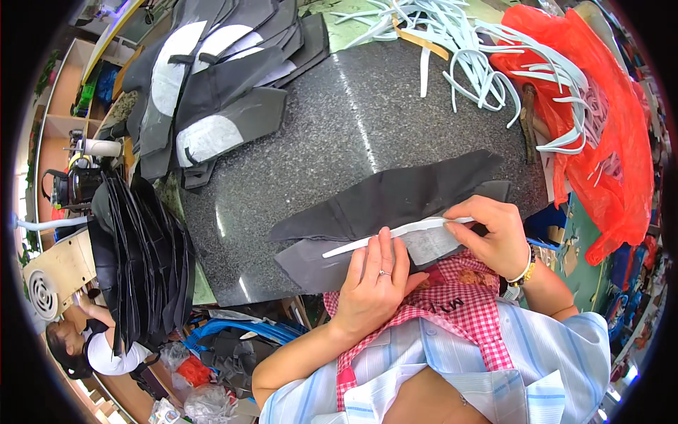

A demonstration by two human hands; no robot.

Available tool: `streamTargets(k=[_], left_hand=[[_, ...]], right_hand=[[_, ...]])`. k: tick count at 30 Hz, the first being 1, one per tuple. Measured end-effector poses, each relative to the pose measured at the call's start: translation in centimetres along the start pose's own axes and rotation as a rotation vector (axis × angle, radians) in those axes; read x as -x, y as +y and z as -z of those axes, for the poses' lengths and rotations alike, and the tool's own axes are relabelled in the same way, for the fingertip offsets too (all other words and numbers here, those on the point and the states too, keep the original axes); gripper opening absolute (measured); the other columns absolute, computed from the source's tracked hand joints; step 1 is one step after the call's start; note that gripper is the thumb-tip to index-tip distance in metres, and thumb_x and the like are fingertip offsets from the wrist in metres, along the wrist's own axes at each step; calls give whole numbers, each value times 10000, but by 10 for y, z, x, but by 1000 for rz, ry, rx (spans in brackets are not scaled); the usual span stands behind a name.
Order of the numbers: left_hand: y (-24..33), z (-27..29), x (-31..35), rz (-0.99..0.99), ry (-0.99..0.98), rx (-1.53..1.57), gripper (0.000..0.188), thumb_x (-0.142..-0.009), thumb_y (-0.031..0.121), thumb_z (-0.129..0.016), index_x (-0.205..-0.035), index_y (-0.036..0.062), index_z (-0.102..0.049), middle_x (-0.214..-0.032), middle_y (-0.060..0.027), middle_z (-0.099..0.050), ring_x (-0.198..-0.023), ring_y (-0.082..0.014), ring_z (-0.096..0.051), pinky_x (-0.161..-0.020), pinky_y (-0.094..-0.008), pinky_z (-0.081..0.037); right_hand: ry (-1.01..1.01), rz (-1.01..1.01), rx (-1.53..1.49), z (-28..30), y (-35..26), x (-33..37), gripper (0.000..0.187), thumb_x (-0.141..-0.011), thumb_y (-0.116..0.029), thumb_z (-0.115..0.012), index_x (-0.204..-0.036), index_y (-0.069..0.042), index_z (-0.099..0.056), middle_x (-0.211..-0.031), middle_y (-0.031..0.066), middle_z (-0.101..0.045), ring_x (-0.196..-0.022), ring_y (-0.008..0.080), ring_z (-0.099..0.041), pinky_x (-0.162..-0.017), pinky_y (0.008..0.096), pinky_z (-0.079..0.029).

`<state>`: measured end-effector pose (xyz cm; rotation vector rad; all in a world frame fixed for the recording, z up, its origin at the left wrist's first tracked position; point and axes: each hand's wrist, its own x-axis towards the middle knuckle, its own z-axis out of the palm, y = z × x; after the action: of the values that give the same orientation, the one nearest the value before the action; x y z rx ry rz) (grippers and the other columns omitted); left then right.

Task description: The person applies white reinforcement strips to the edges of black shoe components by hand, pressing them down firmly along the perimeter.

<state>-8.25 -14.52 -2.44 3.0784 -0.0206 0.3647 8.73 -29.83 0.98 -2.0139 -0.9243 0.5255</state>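
Note:
A narrow white strip (417, 225) lies along the edge of a dark grey flat piece (311, 263) at the near side of the worktop. My left hand (374, 283) rests with outstretched fingers on this piece, fingertips at the strip. The strip's right part is pinched between thumb and forefinger of my right hand (491, 230). A light grey patch (432, 244) shows on the piece between my hands. Just beyond the strip spreads a black fabric-like panel (395, 194); whether it is joined to the grey piece I cannot tell.
Black and grey cut pieces (229, 92) with whitish patches are piled at the far left. Loose pale strips (480, 71) lie tangled at the far right, beside a red plastic bag (614, 169). Black panels (141, 254) hang at the left. Another person (106, 346) is at the lower left.

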Motion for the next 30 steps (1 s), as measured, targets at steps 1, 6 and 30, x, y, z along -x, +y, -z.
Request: streamTargets(k=[1,6,30], left_hand=[[0,-2,0,-2,7,3,631,-866,536,-639,-1209,7,-660,-1202,-212,-652,-1064,-303,-624,-949,-418,-447],[0,0,-4,-16,-16,-34,662,-842,537,-658,-1264,27,-640,-1164,-183,-649,-1017,-281,-607,-926,-425,-450],[-24,-10,-98,426,-297,853,441,-706,160,-817,-1104,24,-685,-746,-146,-675,-776,-316,-681,-763,-438,-501]], right_hand=[[26,-4,10,3,1,0,135,-841,-41,-723,-966,-4,-691,-846,101,-682,-689,185,-709,-613,283,-556],[97,-101,113,7,12,-5,149,-830,-57,-734,-965,-10,-689,-825,101,-675,-662,176,-696,-602,275,-553],[-103,283,426,19,50,18,507,-831,-58,-671,-1325,-22,-559,-1111,114,-544,-950,292,-536,-828,351,-484]])
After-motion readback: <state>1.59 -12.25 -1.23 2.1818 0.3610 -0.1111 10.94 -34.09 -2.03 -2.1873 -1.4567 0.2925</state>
